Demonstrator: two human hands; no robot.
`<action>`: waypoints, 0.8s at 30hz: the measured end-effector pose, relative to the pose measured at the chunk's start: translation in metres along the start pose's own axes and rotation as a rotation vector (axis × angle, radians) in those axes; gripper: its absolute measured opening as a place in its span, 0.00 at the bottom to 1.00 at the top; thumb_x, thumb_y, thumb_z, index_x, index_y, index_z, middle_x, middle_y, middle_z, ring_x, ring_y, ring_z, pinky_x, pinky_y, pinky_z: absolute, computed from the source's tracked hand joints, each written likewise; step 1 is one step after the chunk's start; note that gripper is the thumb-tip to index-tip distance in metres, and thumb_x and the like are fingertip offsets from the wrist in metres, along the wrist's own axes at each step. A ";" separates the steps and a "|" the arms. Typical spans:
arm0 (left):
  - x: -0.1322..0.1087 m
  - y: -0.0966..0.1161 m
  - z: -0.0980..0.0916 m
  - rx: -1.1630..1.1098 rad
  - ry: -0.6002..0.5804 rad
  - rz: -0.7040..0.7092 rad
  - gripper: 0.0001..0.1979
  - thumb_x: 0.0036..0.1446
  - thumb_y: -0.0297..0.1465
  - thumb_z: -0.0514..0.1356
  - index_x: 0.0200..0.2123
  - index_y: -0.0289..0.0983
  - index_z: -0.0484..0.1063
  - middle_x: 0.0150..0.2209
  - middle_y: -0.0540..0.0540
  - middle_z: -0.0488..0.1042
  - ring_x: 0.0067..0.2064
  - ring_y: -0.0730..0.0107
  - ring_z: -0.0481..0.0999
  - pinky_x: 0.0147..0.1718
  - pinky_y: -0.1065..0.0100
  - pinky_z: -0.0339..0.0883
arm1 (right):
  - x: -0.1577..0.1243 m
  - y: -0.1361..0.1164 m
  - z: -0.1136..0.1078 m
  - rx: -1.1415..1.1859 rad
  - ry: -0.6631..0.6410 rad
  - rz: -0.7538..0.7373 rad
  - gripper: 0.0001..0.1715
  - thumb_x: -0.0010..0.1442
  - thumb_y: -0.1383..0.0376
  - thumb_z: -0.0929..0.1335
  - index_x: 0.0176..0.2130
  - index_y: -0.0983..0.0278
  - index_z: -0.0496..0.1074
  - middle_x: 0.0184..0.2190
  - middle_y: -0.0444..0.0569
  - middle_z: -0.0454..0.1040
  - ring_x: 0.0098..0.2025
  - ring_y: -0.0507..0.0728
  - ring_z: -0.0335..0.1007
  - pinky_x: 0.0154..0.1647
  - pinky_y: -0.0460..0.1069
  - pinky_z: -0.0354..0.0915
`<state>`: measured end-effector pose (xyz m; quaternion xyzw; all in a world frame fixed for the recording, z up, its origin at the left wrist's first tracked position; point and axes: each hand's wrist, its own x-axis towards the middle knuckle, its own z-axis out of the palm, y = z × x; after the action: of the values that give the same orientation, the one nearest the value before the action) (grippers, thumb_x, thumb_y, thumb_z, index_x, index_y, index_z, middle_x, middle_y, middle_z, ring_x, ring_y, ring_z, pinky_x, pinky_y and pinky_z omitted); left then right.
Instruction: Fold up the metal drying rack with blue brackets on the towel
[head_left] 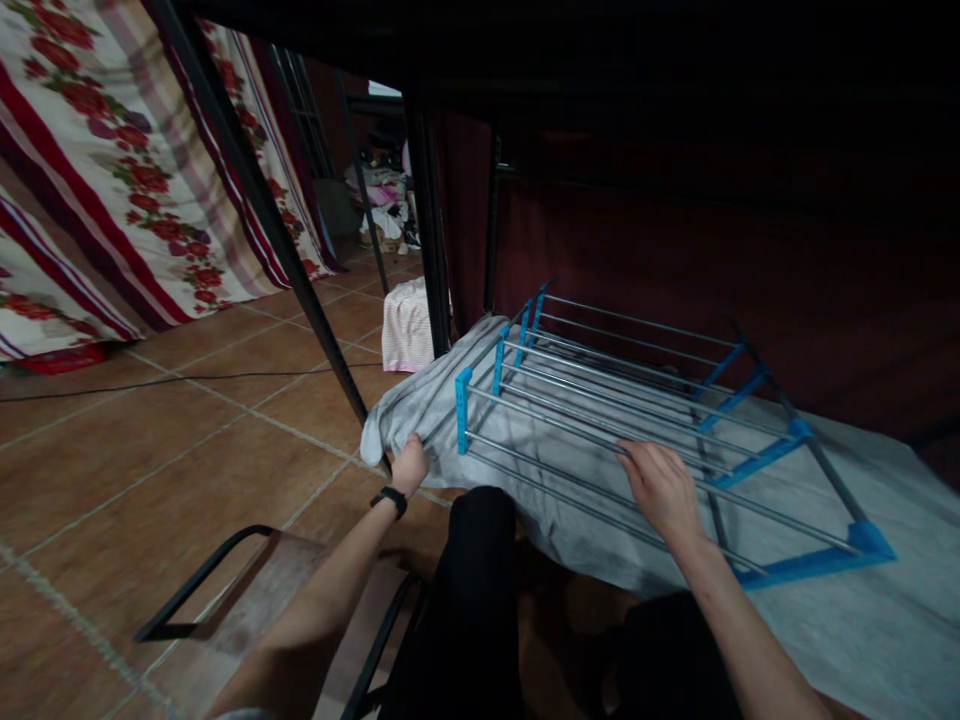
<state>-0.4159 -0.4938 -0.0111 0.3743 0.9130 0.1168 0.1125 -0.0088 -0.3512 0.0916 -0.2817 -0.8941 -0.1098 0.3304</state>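
A shoe rack point(480, 362) of thin metal rods and blue plastic end pieces lies tipped over on a grey cloth point(585, 535). My left hand point(409, 466), with a dark band on its wrist, is closed around the end of a dark side tube of the rack, near the cloth's left edge. At the middle of the rack, my right hand point(661, 488) grips one of the long metal rods from above. Its palm side is hidden, and the fingertips curl over the rod.
A black metal post point(281, 220) slants down at the left, and a dark frame hangs overhead. Below my left arm stands a chair point(262, 590) with black armrests. Floral curtains point(142, 190), a draped striped cloth point(409, 325) and a cable point(225, 377) are farther left.
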 end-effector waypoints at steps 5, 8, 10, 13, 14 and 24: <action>-0.047 -0.047 -0.033 0.026 0.036 -0.175 0.19 0.63 0.35 0.47 0.53 0.37 0.66 0.44 0.34 0.77 0.46 0.48 0.78 0.40 0.57 0.69 | 0.000 0.000 0.000 0.013 -0.001 0.001 0.13 0.68 0.63 0.62 0.50 0.60 0.70 0.38 0.49 0.77 0.42 0.57 0.72 0.51 0.52 0.63; -0.079 -0.085 -0.060 0.016 0.071 -0.233 0.23 0.63 0.46 0.45 0.50 0.41 0.70 0.44 0.36 0.78 0.46 0.47 0.78 0.39 0.57 0.70 | 0.000 0.000 0.000 0.021 -0.008 -0.003 0.14 0.68 0.63 0.61 0.50 0.60 0.70 0.39 0.49 0.77 0.42 0.58 0.72 0.51 0.53 0.62; -0.097 -0.105 -0.080 0.023 0.100 -0.306 0.25 0.62 0.48 0.45 0.49 0.43 0.73 0.41 0.38 0.79 0.45 0.48 0.78 0.37 0.58 0.69 | -0.001 0.000 0.002 0.014 -0.018 -0.011 0.14 0.69 0.63 0.61 0.51 0.61 0.70 0.39 0.50 0.77 0.43 0.57 0.72 0.52 0.52 0.62; -0.119 -0.124 -0.100 -0.016 0.205 -0.377 0.26 0.60 0.51 0.46 0.48 0.44 0.74 0.40 0.40 0.79 0.42 0.49 0.78 0.33 0.60 0.68 | -0.005 0.001 0.007 -0.016 -0.045 -0.029 0.14 0.69 0.64 0.61 0.50 0.62 0.70 0.39 0.50 0.76 0.43 0.57 0.71 0.53 0.52 0.60; -0.125 -0.127 -0.104 -0.063 0.250 -0.371 0.26 0.60 0.51 0.47 0.47 0.43 0.74 0.39 0.41 0.79 0.41 0.50 0.77 0.32 0.62 0.68 | -0.006 0.001 0.010 -0.031 -0.056 -0.033 0.14 0.69 0.64 0.61 0.50 0.63 0.71 0.39 0.50 0.76 0.43 0.57 0.71 0.54 0.52 0.59; -0.154 -0.098 -0.090 -0.707 0.493 -0.021 0.24 0.52 0.51 0.59 0.38 0.36 0.76 0.34 0.48 0.77 0.36 0.65 0.74 0.35 0.70 0.67 | -0.021 0.006 0.028 -0.128 -0.295 -0.010 0.12 0.68 0.67 0.61 0.44 0.63 0.73 0.39 0.51 0.76 0.41 0.58 0.70 0.55 0.54 0.52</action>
<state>-0.3998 -0.6831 0.0633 0.2644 0.8202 0.5071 0.0134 -0.0074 -0.3448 0.0565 -0.3109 -0.9255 -0.1258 0.1763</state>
